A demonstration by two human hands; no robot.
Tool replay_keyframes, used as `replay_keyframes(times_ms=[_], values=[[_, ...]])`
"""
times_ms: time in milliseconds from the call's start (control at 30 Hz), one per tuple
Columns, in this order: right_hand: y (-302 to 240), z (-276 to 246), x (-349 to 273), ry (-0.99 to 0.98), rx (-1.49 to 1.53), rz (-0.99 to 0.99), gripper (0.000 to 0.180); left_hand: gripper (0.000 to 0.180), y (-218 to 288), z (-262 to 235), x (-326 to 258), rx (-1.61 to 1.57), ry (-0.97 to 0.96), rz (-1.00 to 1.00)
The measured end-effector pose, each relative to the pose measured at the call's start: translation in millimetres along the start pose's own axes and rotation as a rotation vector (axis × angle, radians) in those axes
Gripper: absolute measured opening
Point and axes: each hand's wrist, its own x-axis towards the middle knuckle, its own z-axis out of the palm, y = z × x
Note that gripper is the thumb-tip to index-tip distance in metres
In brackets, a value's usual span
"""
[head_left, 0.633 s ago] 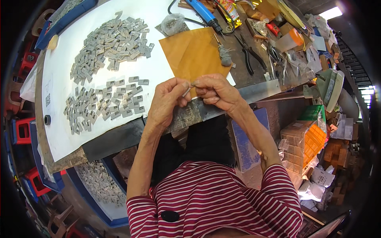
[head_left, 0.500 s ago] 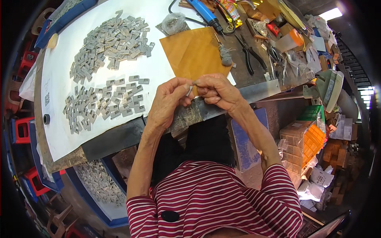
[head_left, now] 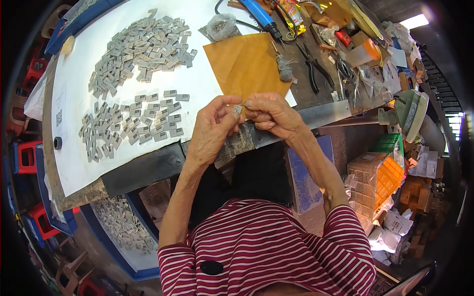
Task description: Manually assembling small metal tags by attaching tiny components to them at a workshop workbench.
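Observation:
Close together above the table's front edge, both hands work on one small piece. My left hand (head_left: 216,125) is closed, with thumb and fingers pinching a small grey metal tag (head_left: 237,109). Right beside it my right hand (head_left: 274,114) is closed too, its thumb and forefinger pinched at the tag's edge; whatever lies between those fingertips is too small to make out. Behind the hands lies a brown paper sheet (head_left: 244,64). To the left, on white paper, are a large heap of like grey tags (head_left: 143,52) and a looser spread of tags (head_left: 133,121).
Black-handled pliers (head_left: 316,69) and a blue power tool (head_left: 257,15) lie on the table (head_left: 301,86) at the far right. A small clear bag (head_left: 220,27) sits behind the brown sheet. Below left stands a blue tray (head_left: 89,217) of metal pieces; an orange crate (head_left: 387,182) is at right.
My left hand's fingers have shifted and turned, so the flat face of the small tag now shows. My right hand stays pinched beside it. The whole view has moved slightly.

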Motion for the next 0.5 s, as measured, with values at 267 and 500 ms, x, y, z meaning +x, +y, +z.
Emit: replay_keyframes(times_ms=[267,500], values=[[2.8,-2.4,-6.8,-0.002,-0.021,-0.027,0.013,0.027,-6.6,1.0,0.0,-0.008,0.024,0.012],[4.5,-2.3,-10.8,0.019,-0.124,-0.062,0.012,0.025,-5.4,2.5,-0.2,0.013,0.053,0.056]])
